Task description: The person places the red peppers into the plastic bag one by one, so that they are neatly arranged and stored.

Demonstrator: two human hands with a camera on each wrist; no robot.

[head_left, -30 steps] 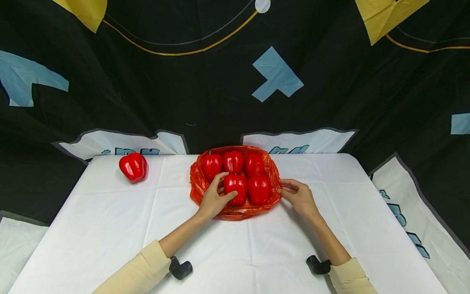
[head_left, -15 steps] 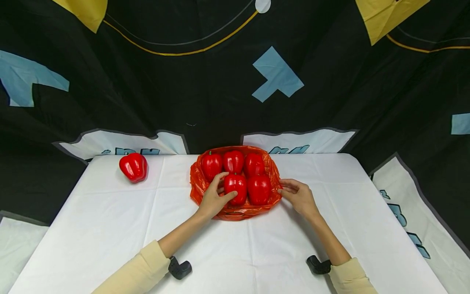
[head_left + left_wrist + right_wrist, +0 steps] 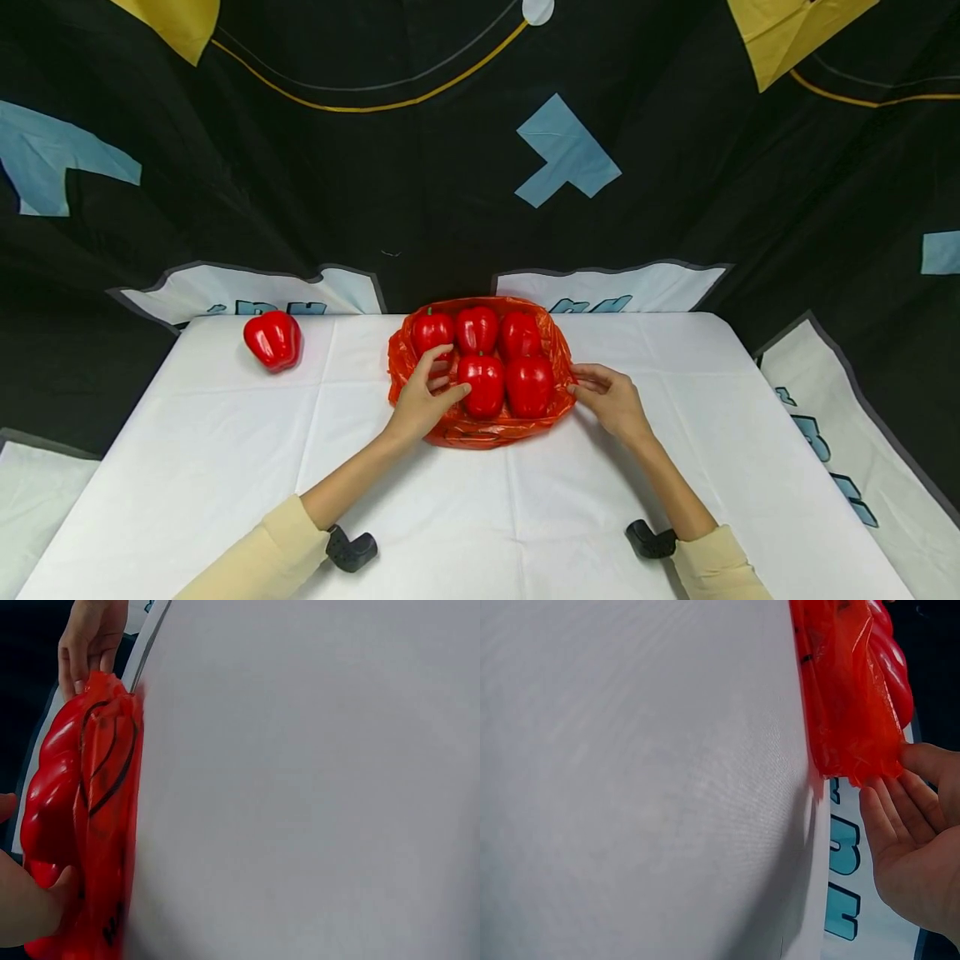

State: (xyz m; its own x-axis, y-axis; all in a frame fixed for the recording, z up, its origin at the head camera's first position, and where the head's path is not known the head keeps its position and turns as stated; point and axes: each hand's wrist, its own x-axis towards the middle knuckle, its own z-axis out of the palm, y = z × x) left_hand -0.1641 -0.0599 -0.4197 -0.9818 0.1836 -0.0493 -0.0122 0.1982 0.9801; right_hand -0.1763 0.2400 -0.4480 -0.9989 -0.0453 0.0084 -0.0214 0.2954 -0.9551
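Several glossy red bell peppers fill a red plastic bag [image 3: 480, 435] whose mouth is spread wide at the far middle of the table. My left hand [image 3: 420, 404] is over the bag's left side, its thumb and fingers spread beside the front-left bell pepper [image 3: 486, 385]. The thumb tip is close to that pepper; whether it touches is unclear. On the right, the bag's rim is pinched between the thumb and fingers of my right hand [image 3: 617, 407], also seen in the right wrist view, where the bag [image 3: 855, 705] hangs over the fingertips.
Another red bell pepper [image 3: 273, 342] lies alone at the table's far left. A white cloth covers the table [image 3: 465, 517]. Behind it hangs a black curtain [image 3: 360, 183] with blue and yellow shapes. Black wrist cameras sit under both forearms.
My left hand has let go of the front-left bell pepper and shifted slightly left, away from it. The right hand stays at the bag's rim.
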